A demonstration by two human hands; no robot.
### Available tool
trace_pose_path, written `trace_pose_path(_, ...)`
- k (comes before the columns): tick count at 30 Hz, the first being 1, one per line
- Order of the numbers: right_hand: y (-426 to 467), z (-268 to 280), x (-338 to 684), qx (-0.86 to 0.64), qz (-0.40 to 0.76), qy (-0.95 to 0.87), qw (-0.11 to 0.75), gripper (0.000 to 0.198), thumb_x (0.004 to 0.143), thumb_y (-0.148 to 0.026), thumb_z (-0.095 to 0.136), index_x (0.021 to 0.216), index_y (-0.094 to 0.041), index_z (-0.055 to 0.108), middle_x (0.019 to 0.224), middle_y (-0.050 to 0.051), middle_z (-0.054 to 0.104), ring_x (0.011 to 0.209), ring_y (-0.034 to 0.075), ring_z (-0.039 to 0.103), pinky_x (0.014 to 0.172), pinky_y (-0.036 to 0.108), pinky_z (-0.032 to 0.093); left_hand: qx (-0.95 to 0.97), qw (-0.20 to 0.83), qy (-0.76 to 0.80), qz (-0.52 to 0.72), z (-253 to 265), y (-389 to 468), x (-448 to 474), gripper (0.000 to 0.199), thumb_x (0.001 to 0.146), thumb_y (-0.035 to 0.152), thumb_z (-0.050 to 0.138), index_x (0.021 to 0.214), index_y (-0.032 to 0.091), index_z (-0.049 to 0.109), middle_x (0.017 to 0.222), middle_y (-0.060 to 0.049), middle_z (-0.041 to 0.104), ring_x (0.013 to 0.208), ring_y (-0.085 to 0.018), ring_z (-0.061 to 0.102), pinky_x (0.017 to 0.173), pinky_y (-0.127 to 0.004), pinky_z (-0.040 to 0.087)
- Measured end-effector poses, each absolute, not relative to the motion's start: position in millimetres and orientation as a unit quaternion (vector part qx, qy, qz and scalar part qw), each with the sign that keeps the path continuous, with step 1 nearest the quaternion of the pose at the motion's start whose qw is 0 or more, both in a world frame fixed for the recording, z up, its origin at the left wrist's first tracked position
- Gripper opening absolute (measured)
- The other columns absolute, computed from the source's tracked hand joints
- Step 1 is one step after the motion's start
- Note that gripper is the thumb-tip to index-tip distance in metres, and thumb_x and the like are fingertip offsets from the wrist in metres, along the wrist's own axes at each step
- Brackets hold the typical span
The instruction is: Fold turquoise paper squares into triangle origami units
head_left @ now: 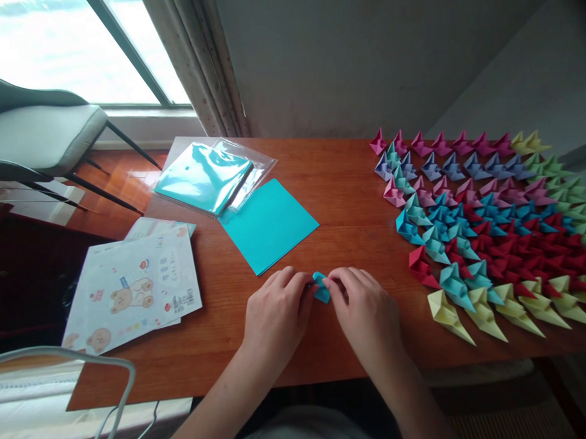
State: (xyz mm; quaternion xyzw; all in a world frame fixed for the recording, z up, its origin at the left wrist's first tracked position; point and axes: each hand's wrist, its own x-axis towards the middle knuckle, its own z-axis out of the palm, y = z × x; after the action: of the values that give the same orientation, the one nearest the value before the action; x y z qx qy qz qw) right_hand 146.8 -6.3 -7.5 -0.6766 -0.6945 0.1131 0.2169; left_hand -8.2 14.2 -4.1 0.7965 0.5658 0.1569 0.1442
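Observation:
A small folded piece of turquoise paper [321,289] is pinched between my two hands, close above the wooden table. My left hand [279,303] grips its left side with thumb and fingers pressed together. On the opposite side, my right hand [366,306] pinches its upper right edge. The fingers hide part of the folds, so the exact shape cannot be made out. Just beyond my left hand lies a stack of flat turquoise square sheets [270,227].
Plastic-wrapped turquoise paper packs [205,178] lie at the back left. Nearer are printed bear sheets [141,282]. Rows of colourful folded paper figures [505,244] cover the table's right side. A chair [40,132] stands by the window; a white metal tube [130,372] curves at lower left.

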Motion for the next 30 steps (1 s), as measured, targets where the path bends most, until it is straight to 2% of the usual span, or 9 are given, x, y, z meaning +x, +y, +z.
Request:
trace_pose_path(6, -10.3, -8.8, 144.9, -0.67, 0.131, -0.699, 0.213, 0.01, 0.099, -0.025, 0.055, 0.105, -0.022, 0.062, 0.101, 0.008, 0.065, 0.092, 0.025, 0.064, 0.073, 0.033, 0.046, 0.797, 0.15, 0.564, 0.158, -5.1, 13.5, -8.0, 0.018, 0.098, 0.029, 0.055, 0.083, 0.022, 0.062, 0.083, -0.001, 0.064, 0.079, -0.018, 0.062, 0.064, -0.029, 0.041)
trace_pose_path(10, -12.1, -9.2, 149.4, -0.656, 0.159, -0.696, 0.243, 0.018, 0.095, -0.017, 0.056, 0.112, -0.022, 0.061, 0.109, 0.009, 0.063, 0.096, 0.024, 0.063, 0.079, 0.034, 0.049, 0.798, 0.177, 0.549, 0.174, -5.3, 11.8, -11.0, 0.018, 0.099, 0.028, 0.052, 0.088, 0.023, 0.065, 0.091, -0.001, 0.065, 0.083, -0.018, 0.063, 0.065, -0.028, 0.043)
trace_pose_path(14, -11.9, -11.3, 153.5, -0.621, 0.156, -0.72, 0.27, 0.017, 0.097, -0.015, 0.054, 0.106, -0.023, 0.066, 0.106, 0.008, 0.062, 0.094, 0.022, 0.061, 0.083, 0.034, 0.049, 0.802, 0.198, 0.534, 0.183, -6.6, 10.6, -13.8, 0.017, 0.1, 0.027, 0.052, 0.094, 0.024, 0.068, 0.099, -0.001, 0.066, 0.089, -0.017, 0.063, 0.071, -0.028, 0.046)
trace_pose_path(17, -11.5, -12.6, 155.7, -0.591, 0.148, -0.745, 0.273, 0.018, 0.097, -0.013, 0.055, 0.098, -0.022, 0.07, 0.099, 0.007, 0.063, 0.092, 0.021, 0.06, 0.083, 0.034, 0.049, 0.815, 0.193, 0.516, 0.179, -7.1, 10.9, -14.6, 0.015, 0.1, 0.025, 0.052, 0.096, 0.024, 0.067, 0.099, -0.001, 0.066, 0.089, -0.017, 0.063, 0.073, -0.028, 0.047)
trace_pose_path(22, -10.4, -12.7, 156.4, -0.587, 0.15, -0.747, 0.273, 0.016, 0.097, -0.014, 0.057, 0.096, -0.021, 0.071, 0.096, 0.005, 0.067, 0.09, 0.021, 0.061, 0.084, 0.034, 0.048, 0.818, 0.189, 0.512, 0.184, -7.4, 11.8, -16.5, 0.014, 0.1, 0.025, 0.052, 0.102, 0.024, 0.066, 0.1, -0.002, 0.065, 0.091, -0.018, 0.062, 0.075, -0.029, 0.048)
trace_pose_path(30, -6.6, -11.9, 153.1, -0.615, 0.174, -0.721, 0.267, 0.014, 0.094, -0.013, 0.06, 0.094, -0.021, 0.072, 0.091, 0.004, 0.065, 0.087, 0.021, 0.059, 0.08, 0.034, 0.048, 0.81, 0.186, 0.522, 0.192, -8.2, 11.1, -15.9, 0.014, 0.1, 0.026, 0.052, 0.098, 0.023, 0.066, 0.095, -0.002, 0.065, 0.087, -0.017, 0.062, 0.074, -0.029, 0.048)
